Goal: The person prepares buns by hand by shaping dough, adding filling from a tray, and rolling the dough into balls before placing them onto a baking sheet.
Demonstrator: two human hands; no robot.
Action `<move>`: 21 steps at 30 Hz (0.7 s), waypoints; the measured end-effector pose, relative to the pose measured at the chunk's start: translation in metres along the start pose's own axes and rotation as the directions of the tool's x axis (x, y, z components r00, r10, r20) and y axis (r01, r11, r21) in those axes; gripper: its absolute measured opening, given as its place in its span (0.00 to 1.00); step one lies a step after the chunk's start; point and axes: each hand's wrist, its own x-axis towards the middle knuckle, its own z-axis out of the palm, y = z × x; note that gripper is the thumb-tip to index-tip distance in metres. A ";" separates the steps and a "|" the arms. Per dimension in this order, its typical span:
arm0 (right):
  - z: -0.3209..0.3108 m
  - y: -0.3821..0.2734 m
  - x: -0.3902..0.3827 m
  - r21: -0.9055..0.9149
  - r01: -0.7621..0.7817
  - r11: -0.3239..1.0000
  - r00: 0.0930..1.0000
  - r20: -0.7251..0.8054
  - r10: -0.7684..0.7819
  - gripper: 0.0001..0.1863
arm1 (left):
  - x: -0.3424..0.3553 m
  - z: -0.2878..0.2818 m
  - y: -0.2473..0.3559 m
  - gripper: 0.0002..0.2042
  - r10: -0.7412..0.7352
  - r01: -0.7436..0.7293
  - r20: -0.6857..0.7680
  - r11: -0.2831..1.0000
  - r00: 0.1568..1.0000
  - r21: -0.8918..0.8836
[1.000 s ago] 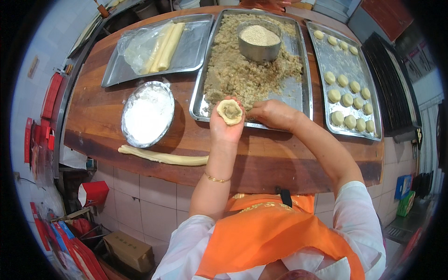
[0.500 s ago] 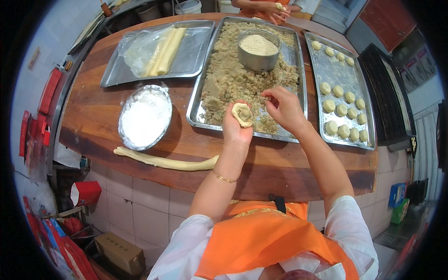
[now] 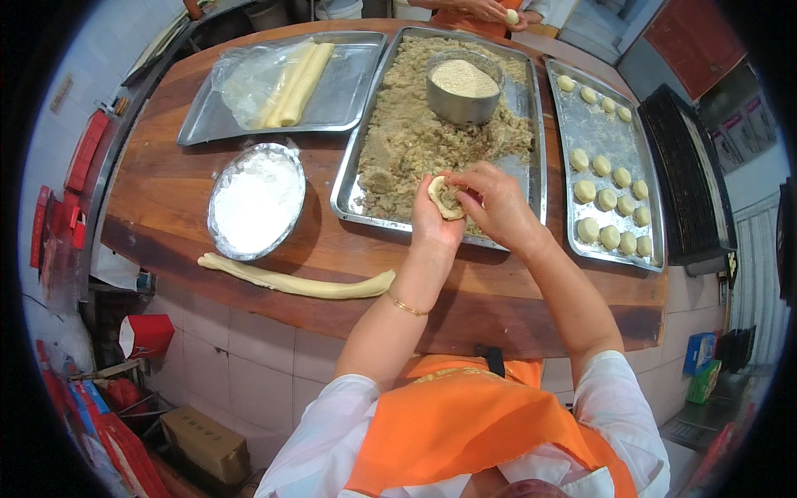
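Right hand [image 3: 498, 205] has moved off the filling [image 3: 415, 116] to the dough wrapper [image 3: 437, 199], cupped in the left hand [image 3: 435, 227] over the tray's [image 3: 516, 93] near edge, toward the bench's [image 3: 340, 245] front edge, its pinch undeterminable, with seating filling judged underway and even rim-gathering called for next.

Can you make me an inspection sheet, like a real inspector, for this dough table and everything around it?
Surface: brown wooden table, with dark patches along its near edge.
Job's things: pale, cup-shaped dough piece with filling inside; crumbly brown filling on a large rectangular metal tray.
Clutter: crumpled clear plastic bag partly over long pale dough rolls.
Hands: left hand cups the dough piece; right hand at its rim.
Cables: nothing clearly seen.
Surroundings: pale tiled floor; another person's hands beyond the table, at a small pale ball.
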 end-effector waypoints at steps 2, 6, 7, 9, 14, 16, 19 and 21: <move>0.000 -0.001 -0.004 0.042 0.008 0.999 0.998 -0.062 -0.006 0.11 | -0.010 0.011 -0.003 0.19 -0.020 0.020 -0.001 1.000 1.000 0.022; -0.003 0.007 -0.006 0.055 0.027 0.998 0.998 -0.063 -0.024 0.09 | -0.005 0.003 -0.004 0.19 -0.060 0.060 -0.015 0.998 0.998 -0.024; -0.003 0.007 -0.006 0.050 0.032 0.998 0.998 -0.059 -0.029 0.09 | -0.003 0.001 -0.005 0.19 -0.060 0.060 0.001 0.998 0.998 -0.020; -0.002 0.008 -0.007 0.040 0.042 0.998 0.998 -0.050 -0.040 0.10 | -0.001 -0.003 -0.006 0.18 -0.061 0.061 0.035 0.998 0.998 -0.012; 0.018 -0.002 -0.016 -0.272 0.153 0.950 0.981 -0.078 -0.180 0.10 | -0.007 -0.006 -0.011 0.15 -0.042 0.043 -0.011 0.996 0.999 0.078; 0.021 0.000 -0.018 -0.228 0.150 0.962 0.981 -0.088 -0.174 0.12 | -0.007 -0.009 -0.011 0.14 -0.058 0.057 0.005 0.995 0.998 0.078; 0.010 0.005 -0.017 0.049 0.029 0.998 0.997 -0.068 -0.026 0.15 | -0.006 -0.016 -0.003 0.14 -0.086 0.086 0.048 0.996 0.995 0.005; -0.006 -0.007 -0.013 0.134 -0.132 0.982 0.990 -0.041 0.138 0.16 | -0.002 -0.023 0.002 0.14 -0.090 0.096 0.105 0.994 0.990 -0.055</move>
